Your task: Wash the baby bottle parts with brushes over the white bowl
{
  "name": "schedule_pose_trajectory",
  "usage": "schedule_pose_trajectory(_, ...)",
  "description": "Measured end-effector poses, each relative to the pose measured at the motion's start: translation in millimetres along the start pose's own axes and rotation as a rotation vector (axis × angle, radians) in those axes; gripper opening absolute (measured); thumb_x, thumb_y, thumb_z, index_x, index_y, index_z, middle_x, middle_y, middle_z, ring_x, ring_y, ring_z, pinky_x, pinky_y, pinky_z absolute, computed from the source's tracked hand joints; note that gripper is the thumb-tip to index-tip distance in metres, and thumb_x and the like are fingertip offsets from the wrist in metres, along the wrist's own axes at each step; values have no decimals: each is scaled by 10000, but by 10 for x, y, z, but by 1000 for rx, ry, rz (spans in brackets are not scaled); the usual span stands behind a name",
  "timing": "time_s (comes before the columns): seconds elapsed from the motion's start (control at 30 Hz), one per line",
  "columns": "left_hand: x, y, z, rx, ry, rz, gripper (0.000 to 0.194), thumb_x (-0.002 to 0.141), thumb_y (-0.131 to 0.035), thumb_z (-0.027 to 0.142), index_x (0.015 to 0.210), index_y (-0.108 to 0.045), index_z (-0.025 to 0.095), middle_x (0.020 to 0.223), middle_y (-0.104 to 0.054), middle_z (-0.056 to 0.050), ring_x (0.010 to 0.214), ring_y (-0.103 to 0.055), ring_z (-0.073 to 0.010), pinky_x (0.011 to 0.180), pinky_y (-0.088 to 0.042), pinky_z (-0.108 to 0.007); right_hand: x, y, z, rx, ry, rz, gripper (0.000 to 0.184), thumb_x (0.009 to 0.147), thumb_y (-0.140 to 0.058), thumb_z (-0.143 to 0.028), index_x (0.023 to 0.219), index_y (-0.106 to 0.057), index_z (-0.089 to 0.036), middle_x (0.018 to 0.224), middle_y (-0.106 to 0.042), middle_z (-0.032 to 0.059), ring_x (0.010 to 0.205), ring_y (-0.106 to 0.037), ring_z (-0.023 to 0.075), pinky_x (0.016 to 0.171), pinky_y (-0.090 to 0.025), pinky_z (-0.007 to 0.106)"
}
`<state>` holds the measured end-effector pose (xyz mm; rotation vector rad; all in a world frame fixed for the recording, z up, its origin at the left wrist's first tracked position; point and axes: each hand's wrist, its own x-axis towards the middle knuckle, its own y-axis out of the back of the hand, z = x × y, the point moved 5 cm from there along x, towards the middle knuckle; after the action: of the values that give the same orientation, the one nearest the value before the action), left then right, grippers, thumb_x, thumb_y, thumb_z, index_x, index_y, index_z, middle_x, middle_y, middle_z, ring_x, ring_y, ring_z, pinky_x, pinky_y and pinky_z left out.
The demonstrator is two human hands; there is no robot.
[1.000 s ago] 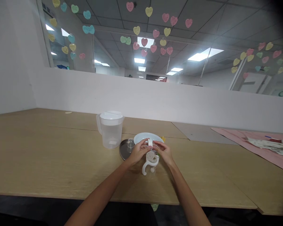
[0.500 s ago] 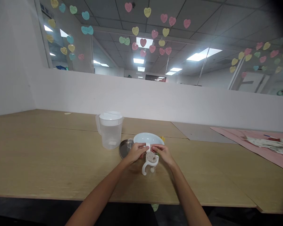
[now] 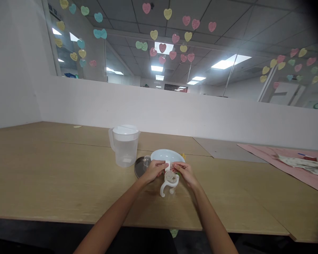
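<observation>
My left hand [image 3: 153, 171] is closed in a pinch on a small white piece [image 3: 168, 165]. My right hand [image 3: 184, 171] is closed just beside it, thumb against fingers, on something small that I cannot make out. Right below both hands, on the near side, stands a clear cup with white curved handles [image 3: 170, 182]. Behind my fingers lies a pale blue bowl [image 3: 165, 152], its front partly covered by them. A dark round tray [image 3: 139, 168] shows left of my left hand, with a small clear dome-shaped thing [image 3: 147, 161] on it.
A translucent lidded pitcher [image 3: 126, 150] stands at the left behind the tray. Something yellow [image 3: 183, 156] peeks out at the bowl's right edge. A pink cloth [image 3: 265, 155] with items on it lies far right. The wooden table [image 3: 82, 183] meets a white wall at the back.
The view has shifted very slightly. Both hands keep nearly the same place and grip, with the right fingertips a touch further from the white piece.
</observation>
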<state>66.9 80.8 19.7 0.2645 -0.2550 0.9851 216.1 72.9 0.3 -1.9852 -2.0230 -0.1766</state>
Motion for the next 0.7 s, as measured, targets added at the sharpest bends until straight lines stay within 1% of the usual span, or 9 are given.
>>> schedule_pose_trajectory(0.07,-11,-15,10,12,-7,14,363,726,-544,457,735,-610,100,464,-406,52,398,-299,-38,400,-189,-184,0,23,-15,7,13,33,262,580,-730,-354,752,-700,-158,645,-666,44,567,-584,129,605,-462,265)
schedule_pose_trajectory(0.17,-30,-4,28,88,-41,93,445,697,-587,443,963,-600,88,598,-516,11,475,-395,-56,453,-294,-183,3,71,-38,12,34,82,231,542,-752,-323,707,-697,-171,669,-663,24,540,-565,111,591,-458,257)
schedule_pose_trajectory(0.23,-46,7,49,155,-69,139,493,681,-602,437,1048,-577,107,704,-567,-14,524,-445,-70,499,-347,-192,6,96,-49,11,45,101,225,523,-761,-304,693,-697,-170,682,-661,21,548,-558,107,591,-454,253)
schedule_pose_trajectory(0.3,-62,2,84,203,-91,148,513,679,-606,428,1097,-558,135,729,-578,-13,546,-469,-80,521,-373,-199,8,110,-59,12,55,111,221,510,-764,-290,686,-698,-173,711,-661,23,592,-565,116,605,-453,249)
schedule_pose_trajectory(0.4,-90,-21,163,226,-132,149,517,684,-612,392,1138,-535,158,703,-575,-10,600,-503,-104,558,-409,-206,2,114,-71,25,69,125,207,493,-768,-272,665,-695,-184,754,-663,28,677,-579,141,630,-458,251)
schedule_pose_trajectory(0.5,-101,-42,196,213,-151,149,503,685,-614,356,1142,-523,166,807,-589,-39,647,-521,-113,553,-425,-201,-7,115,-78,44,76,149,199,484,-771,-266,647,-690,-186,767,-666,33,686,-583,146,634,-465,255)
schedule_pose_trajectory(0.6,-83,-39,146,171,-163,151,468,681,-612,315,1115,-501,177,958,-564,-63,661,-528,-102,518,-422,-184,-3,137,-77,65,72,190,195,513,-757,-296,653,-688,-179,788,-674,45,611,-574,127,602,-472,260)
schedule_pose_trajectory(0.63,-74,-26,116,155,-166,161,451,677,-613,297,1095,-490,181,976,-553,-62,663,-531,-98,515,-421,-180,2,155,-76,71,72,211,202,523,-753,-307,660,-687,-174,789,-675,51,607,-575,129,594,-475,262)
schedule_pose_trajectory(0.7,-54,9,52,119,-169,189,425,665,-614,258,1052,-455,185,942,-546,-47,666,-537,-93,528,-424,-178,18,212,-69,82,74,270,235,531,-749,-327,686,-685,-162,777,-676,63,639,-589,148,581,-481,264)
